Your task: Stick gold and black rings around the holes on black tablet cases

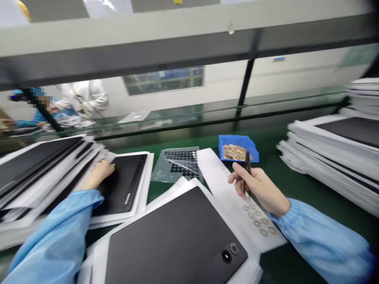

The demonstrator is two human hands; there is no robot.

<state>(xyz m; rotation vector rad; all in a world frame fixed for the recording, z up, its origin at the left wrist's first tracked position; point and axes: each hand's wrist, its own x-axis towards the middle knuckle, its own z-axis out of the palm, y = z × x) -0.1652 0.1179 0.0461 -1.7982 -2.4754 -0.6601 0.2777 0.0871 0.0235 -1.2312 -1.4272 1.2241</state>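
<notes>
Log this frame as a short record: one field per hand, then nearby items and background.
Left hand: resting on a black tablet in white packaging
Right hand: holding dark tweezers
Nearby: blue bin of tan rings; plastic sheet of black rings; white sheet with more tan rings; second tablet with two lenses
Background: stacked tablets; co-worker in white
</notes>
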